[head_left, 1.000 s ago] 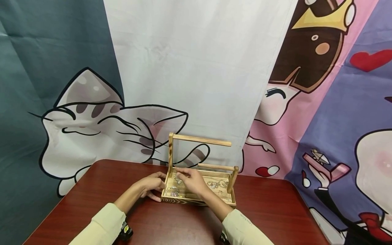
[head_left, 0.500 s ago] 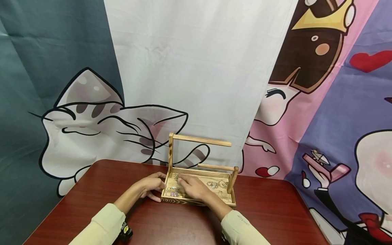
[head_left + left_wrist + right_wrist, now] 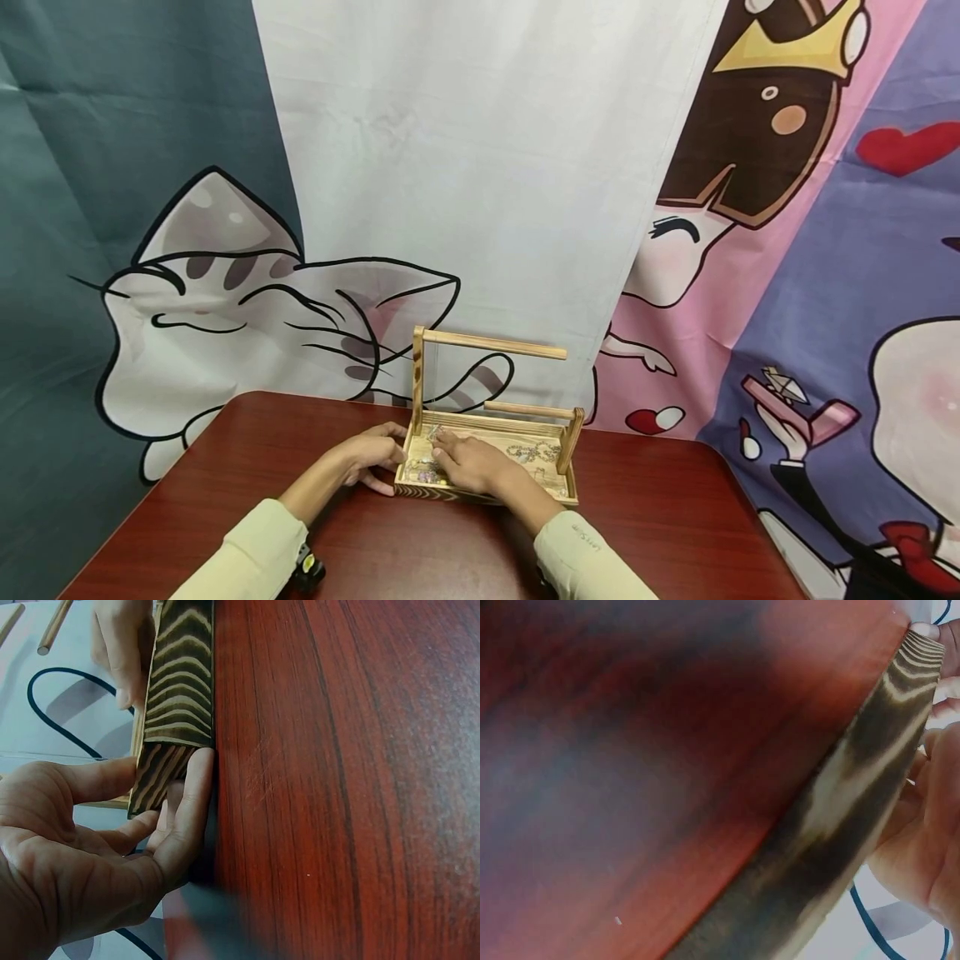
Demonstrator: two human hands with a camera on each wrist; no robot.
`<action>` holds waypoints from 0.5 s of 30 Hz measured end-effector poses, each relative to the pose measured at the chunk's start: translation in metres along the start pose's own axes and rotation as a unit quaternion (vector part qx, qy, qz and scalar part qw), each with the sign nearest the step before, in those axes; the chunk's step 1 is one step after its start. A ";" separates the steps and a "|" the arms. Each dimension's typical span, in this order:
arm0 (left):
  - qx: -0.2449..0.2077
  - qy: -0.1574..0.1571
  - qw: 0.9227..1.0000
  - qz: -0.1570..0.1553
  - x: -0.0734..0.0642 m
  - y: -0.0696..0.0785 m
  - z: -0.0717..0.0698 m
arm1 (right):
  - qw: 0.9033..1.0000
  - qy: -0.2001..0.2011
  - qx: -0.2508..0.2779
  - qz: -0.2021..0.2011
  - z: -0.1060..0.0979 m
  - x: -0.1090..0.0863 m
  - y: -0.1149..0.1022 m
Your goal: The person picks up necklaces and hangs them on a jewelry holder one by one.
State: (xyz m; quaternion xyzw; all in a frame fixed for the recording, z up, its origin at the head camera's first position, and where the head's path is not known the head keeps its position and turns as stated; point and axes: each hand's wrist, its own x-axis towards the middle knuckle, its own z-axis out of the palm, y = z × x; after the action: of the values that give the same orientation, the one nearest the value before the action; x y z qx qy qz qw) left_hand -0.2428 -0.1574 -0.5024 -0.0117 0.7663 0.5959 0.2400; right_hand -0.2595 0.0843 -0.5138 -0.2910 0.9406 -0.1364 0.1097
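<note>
A wooden jewelry stand (image 3: 487, 495) with a shallow tray base sits on the table. My left hand (image 3: 367, 454) holds the tray's left end; in the left wrist view its thumb (image 3: 112, 778) lies at the rim and its fingers (image 3: 196, 787) curl around the outer wall. Over the tray's left half is my right hand (image 3: 472, 462), fingers extended, fingertips at a silver chain necklace (image 3: 435, 432). Beads and small jewelry (image 3: 429, 477) lie at the tray's front left. On the right lies another chain necklace (image 3: 534, 452). In the right wrist view, the tray wall hides the right fingertips.
Two wooden bars, a tall one (image 3: 495, 342) and a low one (image 3: 528, 409), rise over the tray, each on one post. The red-brown table (image 3: 660, 500) ends just behind the stand, where a printed cloth backdrop (image 3: 480, 167) hangs.
My right hand has come down into the tray from a raised pinch with a silver chain, and its fingers have spread over the tray floor. My left hand stays in place.
</note>
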 end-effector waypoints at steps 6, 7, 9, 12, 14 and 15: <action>0.001 -0.001 1.000 0.001 0.000 -0.001 0.000 | 1.000 -0.011 -0.023 0.004 -0.006 -0.008 0.001; 0.001 -0.002 1.000 0.001 0.000 -0.001 0.000 | 1.000 -0.011 -0.021 0.005 -0.008 -0.010 0.002; -0.001 -0.003 1.000 0.002 0.000 -0.001 0.000 | 1.000 -0.011 -0.020 0.007 -0.011 -0.015 0.004; -0.001 -0.005 1.000 0.003 0.000 -0.001 -0.001 | 1.000 -0.013 -0.015 0.010 -0.016 -0.024 0.008; -0.002 -0.005 1.000 0.002 -0.001 0.000 -0.001 | 1.000 -0.015 -0.014 0.017 -0.019 -0.029 0.011; -0.003 -0.005 1.000 0.002 -0.001 0.000 -0.001 | 1.000 -0.016 -0.014 0.020 -0.020 -0.031 0.012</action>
State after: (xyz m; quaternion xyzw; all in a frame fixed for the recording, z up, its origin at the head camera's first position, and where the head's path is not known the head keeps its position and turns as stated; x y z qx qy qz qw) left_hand -0.2423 -0.1585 -0.5024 -0.0079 0.7635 0.5985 0.2426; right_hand -0.2464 0.1163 -0.4947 -0.2758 0.9461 -0.1161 0.1237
